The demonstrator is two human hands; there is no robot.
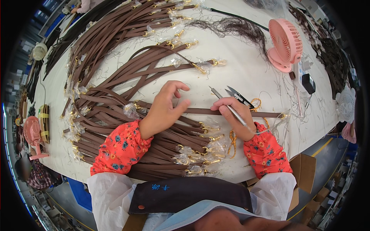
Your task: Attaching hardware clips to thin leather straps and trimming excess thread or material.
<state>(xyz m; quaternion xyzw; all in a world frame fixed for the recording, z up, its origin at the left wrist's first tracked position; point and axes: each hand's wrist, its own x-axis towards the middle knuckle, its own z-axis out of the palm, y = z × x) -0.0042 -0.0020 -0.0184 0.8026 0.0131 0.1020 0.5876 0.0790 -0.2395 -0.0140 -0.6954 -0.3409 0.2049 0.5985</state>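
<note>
My left hand (163, 109) hovers over the brown straps, fingers curved and apart, with nothing in it. In my right hand (243, 125) is a slim silver pen-like tool (219, 93), its tip pointing up and left; a thin cord seems to run from its rear end. One brown strap (200, 111) stretches crosswise beneath both hands, its gold clasp at the right end. Just beyond my right hand lie dark thread snips (237, 95) with an orange cord (256, 103). Below my left hand spreads a pile of brown straps (169, 143), with gold clasps in clear plastic.
More brown straps (111, 34) fill the table's far left. A pink fan (284, 40) stands at the far right, beside a tangle of dark threads (239, 29) and a power strip (301, 77). Another pink fan (32, 133) is at left. An open cardboard box (304, 171) sits below the right edge.
</note>
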